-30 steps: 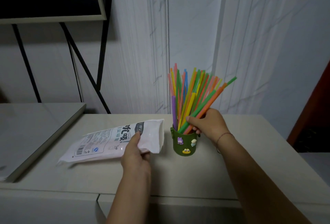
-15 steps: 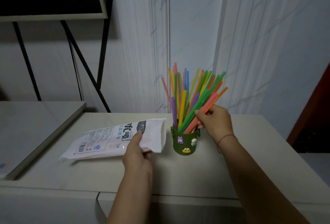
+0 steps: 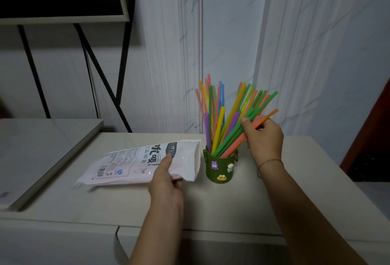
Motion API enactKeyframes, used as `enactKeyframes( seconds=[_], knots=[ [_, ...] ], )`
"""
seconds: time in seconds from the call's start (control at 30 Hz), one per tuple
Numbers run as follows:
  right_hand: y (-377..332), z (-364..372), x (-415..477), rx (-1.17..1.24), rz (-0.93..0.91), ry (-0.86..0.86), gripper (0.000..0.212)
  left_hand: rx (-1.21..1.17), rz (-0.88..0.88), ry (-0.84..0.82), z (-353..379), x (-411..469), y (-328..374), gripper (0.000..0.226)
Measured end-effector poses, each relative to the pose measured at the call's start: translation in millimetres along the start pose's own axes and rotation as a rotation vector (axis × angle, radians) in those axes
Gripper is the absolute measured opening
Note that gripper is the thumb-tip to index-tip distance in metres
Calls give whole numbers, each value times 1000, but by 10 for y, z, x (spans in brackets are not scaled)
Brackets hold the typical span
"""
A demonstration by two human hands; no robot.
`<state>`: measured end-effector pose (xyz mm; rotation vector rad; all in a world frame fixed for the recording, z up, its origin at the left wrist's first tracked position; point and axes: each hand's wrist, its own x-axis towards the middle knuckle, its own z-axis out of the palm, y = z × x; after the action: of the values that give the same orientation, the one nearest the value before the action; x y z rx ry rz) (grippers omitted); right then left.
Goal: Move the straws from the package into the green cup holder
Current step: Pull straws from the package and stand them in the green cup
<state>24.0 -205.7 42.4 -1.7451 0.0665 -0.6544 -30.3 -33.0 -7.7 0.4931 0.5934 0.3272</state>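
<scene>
A green cup holder [image 3: 219, 166] with small cartoon figures on its front stands on the beige table. Several coloured straws [image 3: 223, 116] stand in it and fan out to the right. My right hand [image 3: 263, 138] is to the right of the cup, its fingers closed around the rightmost straws, orange and green, about halfway up. The white straw package [image 3: 135, 162] lies flat to the left of the cup, its open end facing the cup. My left hand [image 3: 166, 182] grips the package near that open end, thumb on top.
The beige table [image 3: 232, 205] runs to a front edge near me. A lower grey surface [image 3: 38, 148] lies to the left. Black metal legs [image 3: 101, 78] and a dark framed panel stand at the back left, against a white marbled wall.
My right hand has slid up the straws from the cup's rim to about their middle. The straws have spread wider to the right. The package and my left hand have hardly moved.
</scene>
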Motion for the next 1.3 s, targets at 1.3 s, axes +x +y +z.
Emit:
enactKeyframes(
  seconds=[1.3],
  knots=[
    [-33,307,-852,913,1267,-653,35,444,644,-85,-32,-400,-29,49]
  ],
)
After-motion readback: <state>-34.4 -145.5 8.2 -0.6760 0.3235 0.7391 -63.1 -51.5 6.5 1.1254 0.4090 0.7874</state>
